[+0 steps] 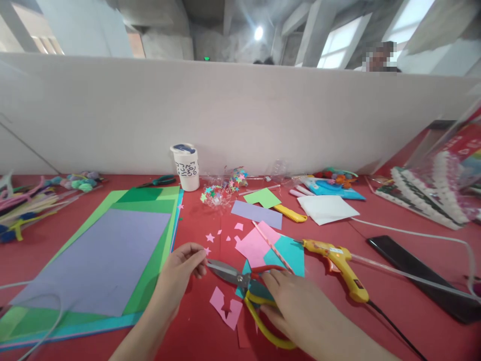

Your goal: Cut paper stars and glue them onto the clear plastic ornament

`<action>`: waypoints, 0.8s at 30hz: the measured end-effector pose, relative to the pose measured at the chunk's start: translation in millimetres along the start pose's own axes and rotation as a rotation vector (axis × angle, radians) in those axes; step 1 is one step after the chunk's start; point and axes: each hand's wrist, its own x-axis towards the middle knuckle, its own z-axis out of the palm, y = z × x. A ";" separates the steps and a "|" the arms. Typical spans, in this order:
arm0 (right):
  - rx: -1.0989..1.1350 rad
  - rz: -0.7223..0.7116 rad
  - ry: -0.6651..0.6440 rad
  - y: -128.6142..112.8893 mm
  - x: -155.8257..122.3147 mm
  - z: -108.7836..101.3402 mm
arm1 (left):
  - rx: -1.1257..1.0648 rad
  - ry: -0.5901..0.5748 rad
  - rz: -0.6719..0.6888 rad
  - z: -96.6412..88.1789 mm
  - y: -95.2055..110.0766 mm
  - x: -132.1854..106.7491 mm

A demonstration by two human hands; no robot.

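Observation:
My right hand (pixel 289 296) grips a pair of scissors (pixel 242 281) with a red and a yellow handle. Their blades point left, with the tips close to my left hand (pixel 188 260). Thumb and forefinger of that hand are pinched together on a small pink paper star (pixel 207 250), partly covered by the fingertips. Another pink star (pixel 209 238) lies just beyond, among small pink scraps (pixel 228 238). Below the blades is a pink paper offcut (pixel 226 308) with a star-like notch. Pink paper (pixel 255 245) and teal paper (pixel 291 253) lie past the scissors, a striped straw (pixel 272 245) across them.
Stacked coloured sheets (pixel 101 255) cover the left side. A yellow glue gun (pixel 340 263) and a black phone-like slab (pixel 421 276) lie right. Further back are a white cup (pixel 187 168), a yellow utility knife (pixel 291 214), star decorations (pixel 218 193) and a white partition (pixel 233 115).

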 end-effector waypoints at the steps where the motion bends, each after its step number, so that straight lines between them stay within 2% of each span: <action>1: -0.022 -0.028 -0.009 -0.2 -0.5 -2.2 | 0.010 -0.003 -0.007 -0.6 -0.2 -0.1; 3: -0.041 -0.054 -0.011 1.3 -0.4 -6.3 | 0.036 -0.017 -0.022 -1.0 -0.9 -0.2; 7: -0.030 0.006 -0.027 8.3 3.4 -11.9 | 0.159 -0.080 -0.018 1.3 -5.8 2.0; 10: 0.080 0.030 -0.049 13.4 6.3 -8.6 | 0.310 -0.114 0.030 1.5 -10.9 6.0; 14: 0.197 0.038 -0.024 16.9 9.1 3.2 | 0.391 -0.026 0.090 -7.5 -12.9 14.0; 18: 0.263 0.124 0.051 19.0 11.4 9.9 | 0.459 0.058 0.108 -23.7 -8.6 25.9; 21: 0.433 0.180 0.079 26.7 12.4 10.5 | 0.511 0.046 0.117 -31.0 -2.0 35.1; 24: 0.699 0.115 0.179 40.7 14.2 10.3 | 0.581 0.007 0.127 -28.1 5.5 44.1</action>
